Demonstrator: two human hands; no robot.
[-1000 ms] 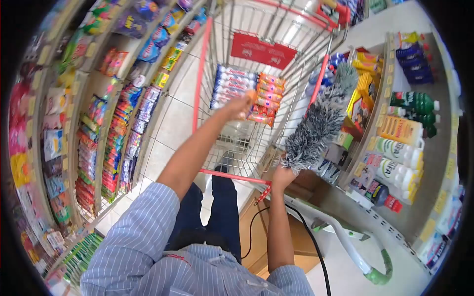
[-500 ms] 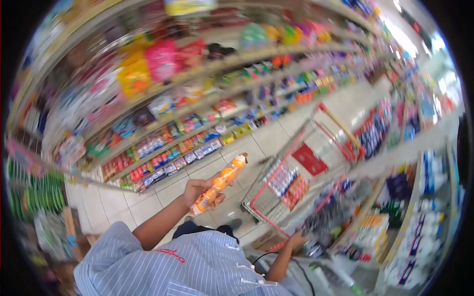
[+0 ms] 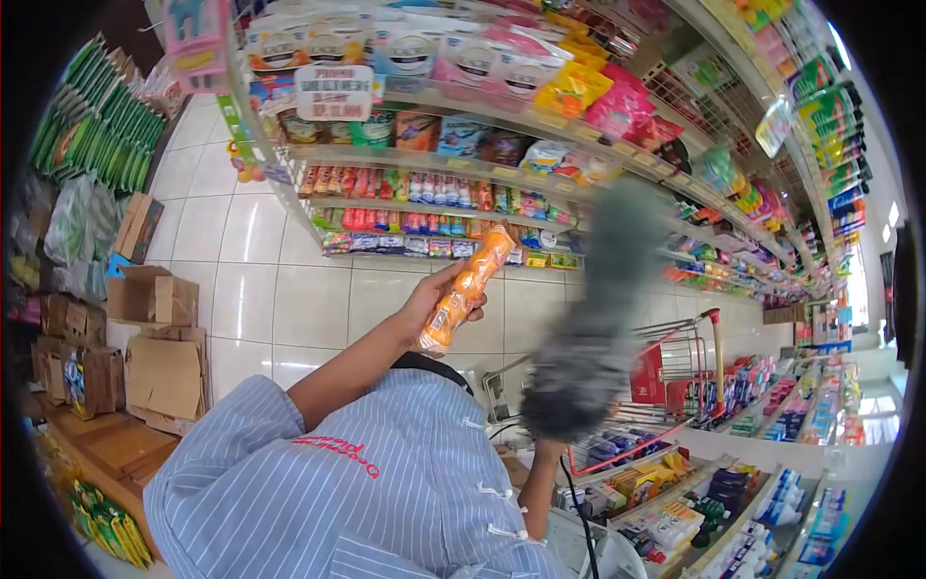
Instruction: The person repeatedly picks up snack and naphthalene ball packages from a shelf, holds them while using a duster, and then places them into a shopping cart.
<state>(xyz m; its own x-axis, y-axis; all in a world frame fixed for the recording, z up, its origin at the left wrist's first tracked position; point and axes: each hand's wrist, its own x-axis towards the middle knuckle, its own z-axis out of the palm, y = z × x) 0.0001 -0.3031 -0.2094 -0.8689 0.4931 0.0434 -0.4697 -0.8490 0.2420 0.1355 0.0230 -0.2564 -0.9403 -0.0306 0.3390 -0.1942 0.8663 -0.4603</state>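
My left hand point(image 3: 430, 301) is wrapped round a long orange wrapped pack point(image 3: 471, 282) with rounded bulges and a crimped clear end. It is tilted, its top end pointing up and right over the floor in front of me. My right hand point(image 3: 548, 455), low and right of centre, grips a dark grey-green duster point(image 3: 600, 314). The duster stands up from the hand, smeared by motion, and hides part of the shelf and trolley behind it. Most of the right-hand fingers are hidden behind its lower end.
Ahead stands a long shelf point(image 3: 424, 159) of bagged and packed goods. A shopping trolley point(image 3: 719, 362) is at the right, with low shelves of bottles and packs point(image 3: 675, 526) nearer me. Cardboard boxes point(image 3: 166, 372) and a wooden bench point(image 3: 116, 449) lie at the left.
My view has turned left, bringing the boxes and shelf end in. The duster has swung up from low beside the trolley. The left hand keeps the orange pack.
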